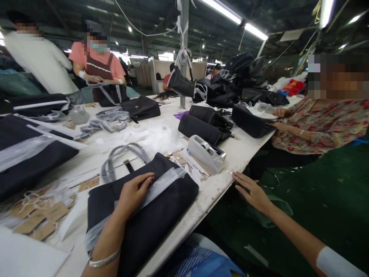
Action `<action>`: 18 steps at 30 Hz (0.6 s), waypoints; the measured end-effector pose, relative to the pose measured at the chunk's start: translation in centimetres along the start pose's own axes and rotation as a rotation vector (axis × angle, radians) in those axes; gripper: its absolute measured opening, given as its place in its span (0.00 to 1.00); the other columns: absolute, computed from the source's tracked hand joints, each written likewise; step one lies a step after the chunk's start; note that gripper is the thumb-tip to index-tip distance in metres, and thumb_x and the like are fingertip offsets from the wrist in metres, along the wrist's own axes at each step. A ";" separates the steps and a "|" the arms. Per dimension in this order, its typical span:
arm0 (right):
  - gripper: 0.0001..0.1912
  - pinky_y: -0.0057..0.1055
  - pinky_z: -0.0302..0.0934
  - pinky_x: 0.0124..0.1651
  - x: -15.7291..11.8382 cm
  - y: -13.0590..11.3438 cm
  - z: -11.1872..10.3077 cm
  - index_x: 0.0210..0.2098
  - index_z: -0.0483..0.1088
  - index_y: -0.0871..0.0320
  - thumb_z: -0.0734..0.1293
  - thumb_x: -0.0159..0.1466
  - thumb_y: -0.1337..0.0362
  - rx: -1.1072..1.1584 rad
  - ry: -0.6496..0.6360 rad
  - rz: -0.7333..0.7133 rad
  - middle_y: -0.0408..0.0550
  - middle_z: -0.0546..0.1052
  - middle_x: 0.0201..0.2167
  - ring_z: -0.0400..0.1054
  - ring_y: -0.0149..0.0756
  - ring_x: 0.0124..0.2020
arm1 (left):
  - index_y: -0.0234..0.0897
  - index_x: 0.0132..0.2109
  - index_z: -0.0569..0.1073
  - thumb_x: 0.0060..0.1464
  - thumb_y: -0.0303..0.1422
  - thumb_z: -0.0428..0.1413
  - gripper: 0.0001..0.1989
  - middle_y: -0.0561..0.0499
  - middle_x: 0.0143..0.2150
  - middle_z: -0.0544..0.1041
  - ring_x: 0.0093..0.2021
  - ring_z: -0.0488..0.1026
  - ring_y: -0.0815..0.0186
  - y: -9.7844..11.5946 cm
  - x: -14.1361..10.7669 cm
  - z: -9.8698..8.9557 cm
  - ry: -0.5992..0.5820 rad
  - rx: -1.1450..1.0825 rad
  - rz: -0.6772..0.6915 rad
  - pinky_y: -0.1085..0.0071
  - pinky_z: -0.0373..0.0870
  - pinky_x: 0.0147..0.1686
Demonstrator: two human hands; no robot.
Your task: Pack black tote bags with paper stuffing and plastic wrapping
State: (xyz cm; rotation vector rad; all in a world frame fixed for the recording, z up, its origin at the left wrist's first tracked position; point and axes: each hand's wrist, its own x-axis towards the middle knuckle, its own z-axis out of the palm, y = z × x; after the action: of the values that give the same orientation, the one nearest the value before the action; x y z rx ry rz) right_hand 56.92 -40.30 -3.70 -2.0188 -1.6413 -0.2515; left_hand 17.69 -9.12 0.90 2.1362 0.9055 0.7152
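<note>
A black handbag (161, 207) lies on its side before me, with a strip of clear plastic film (163, 188) across it. Its looped handles (108, 165) are wrapped in greyish film. My left hand (134, 192) rests on the bag and the film, fingers extended and slightly bent, the thumb a little apart from them. At the table's edge, my right hand (252, 192) has its fingers stretched out, the fingertips at small clear scraps there; I cannot tell whether it touches them. Just beyond that hand stands a grey tape dispenser (206, 154).
The white table (201, 209) carries brown tags (43, 219), white packing sheets (155, 134), wrapped straps (106, 119) and more black bags (198, 129). A metal post (184, 34) rises mid-table. A co-worker in a floral top (325, 123) sits right; another (98, 69) handles straps across the table.
</note>
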 end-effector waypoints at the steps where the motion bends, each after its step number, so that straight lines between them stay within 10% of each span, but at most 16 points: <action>1: 0.17 0.48 0.59 0.64 0.3 -0.3 -0.4 0.53 0.73 0.54 0.62 0.69 0.58 -0.003 0.068 0.032 0.50 0.74 0.57 0.66 0.45 0.59 | 0.40 0.51 0.77 0.60 0.47 0.52 0.21 0.50 0.46 0.82 0.46 0.79 0.58 -0.1 0.0 0.0 0.002 -0.005 0.007 0.63 0.73 0.51; 5: 0.14 0.46 0.61 0.62 4.3 -3.2 -2.7 0.51 0.74 0.53 0.62 0.69 0.61 0.026 0.306 0.092 0.49 0.76 0.52 0.70 0.43 0.54 | 0.41 0.49 0.78 0.60 0.44 0.52 0.18 0.50 0.45 0.82 0.45 0.79 0.58 -0.1 0.0 0.2 0.032 -0.018 0.026 0.63 0.74 0.49; 9: 0.18 0.42 0.60 0.63 10.7 -9.9 -3.3 0.57 0.70 0.50 0.63 0.68 0.66 0.139 0.199 -0.214 0.47 0.74 0.55 0.68 0.41 0.57 | 0.40 0.50 0.78 0.62 0.41 0.53 0.16 0.49 0.43 0.82 0.41 0.80 0.61 0.5 -0.1 0.2 0.088 -0.078 0.022 0.65 0.76 0.45; 14: 0.24 0.45 0.54 0.68 14.5 -18.8 1.6 0.65 0.61 0.54 0.62 0.69 0.64 0.186 -0.209 -0.636 0.50 0.67 0.63 0.59 0.43 0.65 | 0.38 0.50 0.77 0.63 0.38 0.53 0.14 0.48 0.43 0.82 0.40 0.80 0.62 1.1 -0.1 0.1 0.216 -0.157 0.036 0.67 0.76 0.44; 18: 0.30 0.53 0.51 0.67 13.8 -21.0 6.5 0.66 0.59 0.61 0.64 0.68 0.56 0.088 -0.270 -0.695 0.56 0.64 0.65 0.54 0.50 0.67 | 0.38 0.49 0.77 0.64 0.36 0.52 0.12 0.48 0.42 0.82 0.42 0.79 0.63 1.8 -0.1 -0.3 0.356 -0.101 0.159 0.68 0.74 0.46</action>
State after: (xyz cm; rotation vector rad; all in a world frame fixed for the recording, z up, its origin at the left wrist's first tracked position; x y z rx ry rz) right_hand 39.18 -22.49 2.83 -1.3944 -2.4400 -0.1437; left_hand 18.13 -9.99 2.44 2.0413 0.8636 1.2240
